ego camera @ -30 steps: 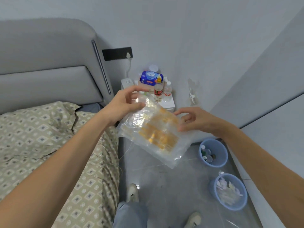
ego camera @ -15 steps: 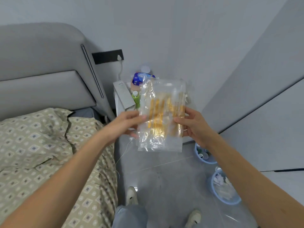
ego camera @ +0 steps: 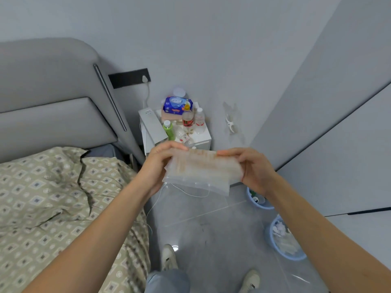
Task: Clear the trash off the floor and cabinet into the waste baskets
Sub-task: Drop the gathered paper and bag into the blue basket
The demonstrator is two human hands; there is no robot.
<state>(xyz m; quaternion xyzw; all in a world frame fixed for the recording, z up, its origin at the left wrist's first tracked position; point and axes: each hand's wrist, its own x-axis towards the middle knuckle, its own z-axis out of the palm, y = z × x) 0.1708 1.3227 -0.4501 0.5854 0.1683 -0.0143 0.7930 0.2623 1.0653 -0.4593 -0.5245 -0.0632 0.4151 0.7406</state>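
A clear plastic bag (ego camera: 201,170) is pinched at its ends by the left hand (ego camera: 156,166) and right hand (ego camera: 254,170) above the floor, apparently being folded before being dropped into a waste basket (ego camera: 283,240).

A bed with a diamond-patterned cover (ego camera: 53,199) lies to the left of the hands, and its grey padded headboard (ego camera: 48,98) rises behind it. A black wall panel (ego camera: 129,78) sits above and beyond the hands, with a white cable (ego camera: 146,96) hanging from it. A clear hook (ego camera: 230,121) is fixed on the wall, up and to the right of the hands. Grey cupboard doors (ego camera: 338,134) fill the far right. Below the hands, two light shoes (ego camera: 169,256) stand on the grey tiled floor (ego camera: 211,233).
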